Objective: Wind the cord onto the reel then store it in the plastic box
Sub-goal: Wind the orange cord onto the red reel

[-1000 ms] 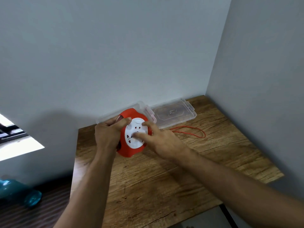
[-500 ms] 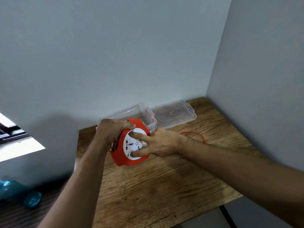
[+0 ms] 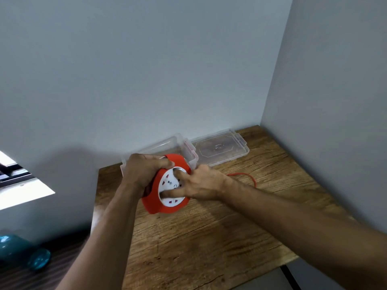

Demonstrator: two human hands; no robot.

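Observation:
A round red reel [image 3: 167,208] with a white socket face is held above the wooden table [image 3: 209,237]. My left hand [image 3: 144,174] grips its red rim from the left. My right hand [image 3: 201,183] lies on the white face with fingers pressed into it. A thin red cord [image 3: 249,177] trails from behind my right hand in a short loop on the table. The clear plastic box [image 3: 159,146] stands just behind the reel against the wall, partly hidden by my hands. Its clear lid [image 3: 222,150] lies flat to its right.
Grey walls close the table at the back and on the right. The table's left edge drops to a dark floor, where a teal object [image 3: 23,256] lies. A bright window strip [image 3: 21,191] shows at the far left.
The white face has turned under my right hand's fingers. The loose loop of cord on the table has grown shorter and drawn toward the reel. The reel has tilted slightly.

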